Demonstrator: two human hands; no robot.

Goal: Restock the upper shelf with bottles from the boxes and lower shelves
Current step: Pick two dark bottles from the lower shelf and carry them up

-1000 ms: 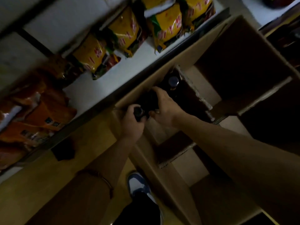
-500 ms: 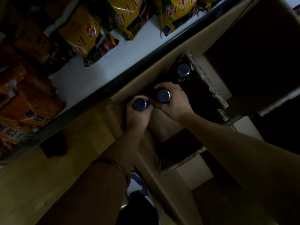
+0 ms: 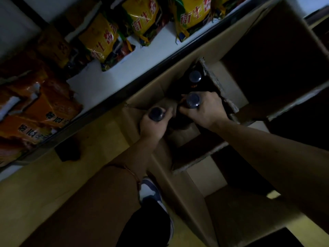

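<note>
An open cardboard box (image 3: 179, 182) with dividers stands on the floor below me. My left hand (image 3: 151, 127) grips the neck of a dark bottle, whose cap (image 3: 156, 114) shows above my fingers. My right hand (image 3: 204, 111) grips a second dark bottle by the neck under its cap (image 3: 193, 103). Both bottles are at the box's far left corner, their bodies hidden in shadow. A third dark bottle (image 3: 195, 77) stands in the box just beyond my right hand.
A low white shelf (image 3: 142, 59) runs along the box's far side, holding yellow snack bags (image 3: 99, 41) and orange bags (image 3: 35, 122). My shoe (image 3: 151, 193) stands on the wooden floor (image 3: 44, 184) beside the box. The box's other compartments look dark.
Both hands went from reaching into the box's corner to gripping a bottle neck each, and the two caps have risen into view. The camera has tilted slightly.
</note>
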